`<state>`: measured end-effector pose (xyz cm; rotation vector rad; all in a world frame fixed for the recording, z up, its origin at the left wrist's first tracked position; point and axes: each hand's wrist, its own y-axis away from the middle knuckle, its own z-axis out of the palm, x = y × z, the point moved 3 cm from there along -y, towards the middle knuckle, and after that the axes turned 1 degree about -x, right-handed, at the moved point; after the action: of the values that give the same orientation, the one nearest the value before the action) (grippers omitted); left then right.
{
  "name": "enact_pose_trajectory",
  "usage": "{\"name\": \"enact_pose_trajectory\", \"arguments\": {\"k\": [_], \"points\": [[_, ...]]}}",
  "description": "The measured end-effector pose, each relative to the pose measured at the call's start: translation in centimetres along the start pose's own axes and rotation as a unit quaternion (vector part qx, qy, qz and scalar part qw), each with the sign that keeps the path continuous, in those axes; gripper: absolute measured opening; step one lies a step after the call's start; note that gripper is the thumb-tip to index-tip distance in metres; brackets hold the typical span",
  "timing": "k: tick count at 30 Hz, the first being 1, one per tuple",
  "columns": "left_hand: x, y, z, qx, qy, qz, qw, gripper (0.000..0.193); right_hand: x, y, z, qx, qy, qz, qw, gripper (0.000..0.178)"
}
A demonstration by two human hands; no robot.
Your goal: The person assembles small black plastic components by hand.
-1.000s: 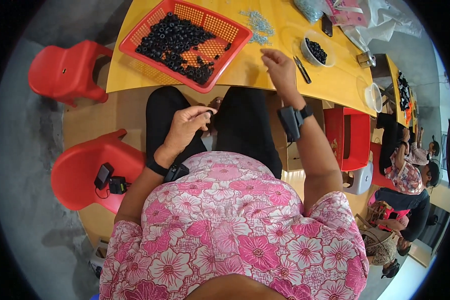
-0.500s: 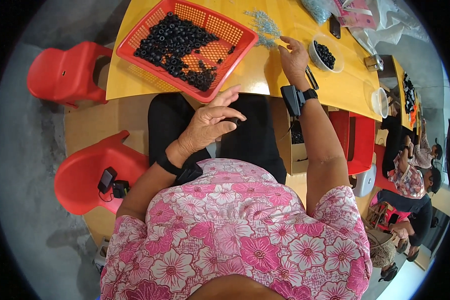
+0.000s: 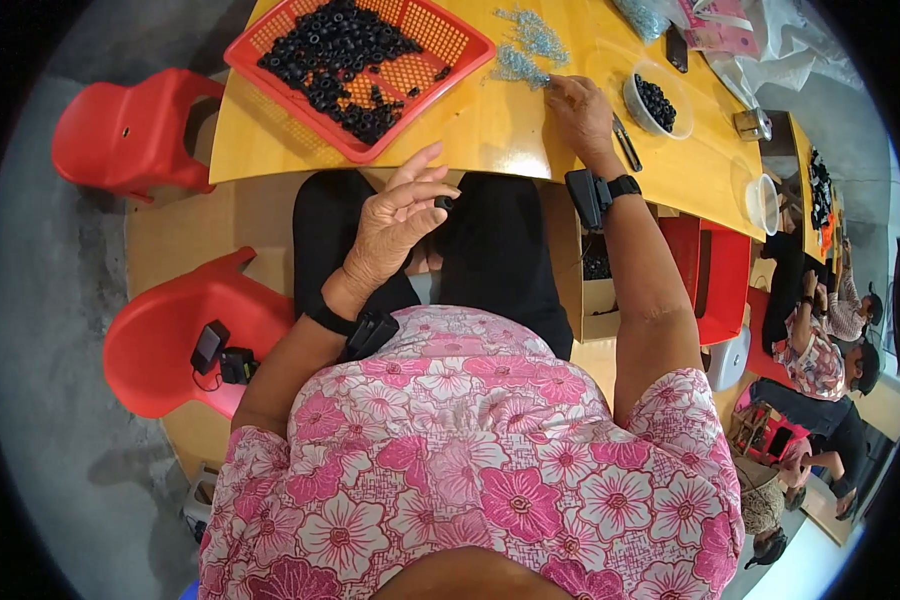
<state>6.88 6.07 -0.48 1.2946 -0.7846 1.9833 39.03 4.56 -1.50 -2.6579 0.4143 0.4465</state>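
Here, 1 black ring (image 3: 444,203) is pinched in the left hand (image 3: 400,215), over the lap (image 3: 500,250), short of the table (image 3: 470,135). The right hand (image 3: 582,110) is beside the silvery bits (image 3: 522,65); its grip I cannot tell. Yellow table separates it from 1 basket (image 3: 428,98). 2 chairs (image 3: 125,130) stand left.

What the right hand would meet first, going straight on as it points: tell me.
Likely the small silvery pieces; depth is unclear, and the right hand may be touching them.
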Motion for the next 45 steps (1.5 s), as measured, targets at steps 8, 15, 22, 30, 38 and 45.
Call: {"name": "enact_pose_trajectory", "arguments": {"k": [8,15,22,30,38,45], "points": [[-1.5,1.9,-1.3,0.001,0.003,-0.060,0.998,0.027,-1.1,2.1,-0.1,-0.008,-0.179,0.077,0.981,0.031],[-2.1,2.9,-1.3,0.019,0.047,-0.102,0.994,0.028,-0.8,3.4,-0.8,0.053,-0.187,0.116,0.974,0.035],[-2.6,3.3,-1.3,0.015,0.037,-0.123,0.992,0.030,-2.1,3.9,-1.2,0.033,-0.128,0.100,0.986,0.016],[-3.0,3.6,-1.6,0.029,0.039,-0.142,0.989,0.031,-2.8,4.2,-1.2,0.074,-0.147,0.089,0.982,0.016],[-3.6,3.8,-1.7,0.044,0.049,-0.160,0.985,0.030,-2.9,3.0,-0.4,-0.001,-0.069,0.045,0.997,0.015],[-4.0,4.0,-2.0,0.066,0.074,-0.188,0.977,0.030,-2.8,3.8,0.3,0.006,-0.082,0.020,0.996,0.012]]}}
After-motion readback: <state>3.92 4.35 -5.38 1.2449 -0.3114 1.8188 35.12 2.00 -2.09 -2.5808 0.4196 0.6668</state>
